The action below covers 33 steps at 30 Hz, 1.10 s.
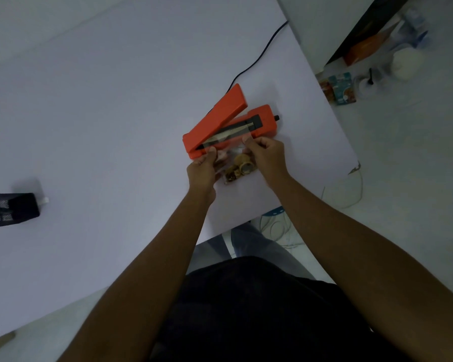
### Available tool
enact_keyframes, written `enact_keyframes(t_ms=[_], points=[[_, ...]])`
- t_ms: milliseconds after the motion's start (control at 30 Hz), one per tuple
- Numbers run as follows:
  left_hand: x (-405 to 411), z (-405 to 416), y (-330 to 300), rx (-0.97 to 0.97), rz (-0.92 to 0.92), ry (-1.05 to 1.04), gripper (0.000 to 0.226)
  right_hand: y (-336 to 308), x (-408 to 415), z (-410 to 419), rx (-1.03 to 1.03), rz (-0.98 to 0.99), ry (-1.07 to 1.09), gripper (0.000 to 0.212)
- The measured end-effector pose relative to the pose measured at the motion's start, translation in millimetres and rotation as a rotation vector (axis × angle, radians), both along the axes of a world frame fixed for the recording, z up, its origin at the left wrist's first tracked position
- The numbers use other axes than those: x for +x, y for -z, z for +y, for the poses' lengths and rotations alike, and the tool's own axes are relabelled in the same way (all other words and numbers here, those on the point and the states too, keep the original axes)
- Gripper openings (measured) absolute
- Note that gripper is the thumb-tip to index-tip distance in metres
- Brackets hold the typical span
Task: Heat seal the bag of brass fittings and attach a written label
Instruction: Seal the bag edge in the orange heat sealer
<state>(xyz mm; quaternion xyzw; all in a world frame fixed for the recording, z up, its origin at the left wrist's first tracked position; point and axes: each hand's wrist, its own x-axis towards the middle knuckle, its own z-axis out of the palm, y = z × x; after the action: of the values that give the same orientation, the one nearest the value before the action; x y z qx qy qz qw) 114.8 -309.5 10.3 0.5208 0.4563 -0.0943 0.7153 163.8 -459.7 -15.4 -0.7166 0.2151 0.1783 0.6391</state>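
An orange heat sealer (228, 118) lies on the white table (102, 100) with its lid arm raised. A clear plastic bag (234, 152) of brass fittings (239, 167) rests in front of it, its open top edge laid across the sealer's dark sealing strip. My left hand (204, 169) pinches the bag's left top corner. My right hand (267, 155) pinches the right top corner. Both hands hold the bag's mouth stretched flat over the strip.
A black power cord (259, 56) runs from the sealer toward the table's far right edge. A dark mesh holder (9, 209) stands at the left. Off the table's right edge, packets and containers (340, 88) lie on the floor. My lap is below the near table edge.
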Motion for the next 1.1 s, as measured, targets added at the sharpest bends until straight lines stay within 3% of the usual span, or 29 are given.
enact_keyframes(t_ms=[367, 700, 1100], points=[[4.9, -5.2, 0.0, 0.057, 0.063, -0.064, 0.023, -1.6, -0.3, 6.1, -0.047, -0.007, 0.011, 0.029], [5.5, -8.2, -2.9, 0.062, 0.064, -0.114, 0.017, 0.7, -1.9, 12.6, -0.023, -0.001, 0.040, 0.041], [2.9, -4.0, -7.1, 0.030, 0.086, -0.130, 0.022, 3.0, -2.0, 10.5, 0.027, -0.012, 0.000, 0.025]])
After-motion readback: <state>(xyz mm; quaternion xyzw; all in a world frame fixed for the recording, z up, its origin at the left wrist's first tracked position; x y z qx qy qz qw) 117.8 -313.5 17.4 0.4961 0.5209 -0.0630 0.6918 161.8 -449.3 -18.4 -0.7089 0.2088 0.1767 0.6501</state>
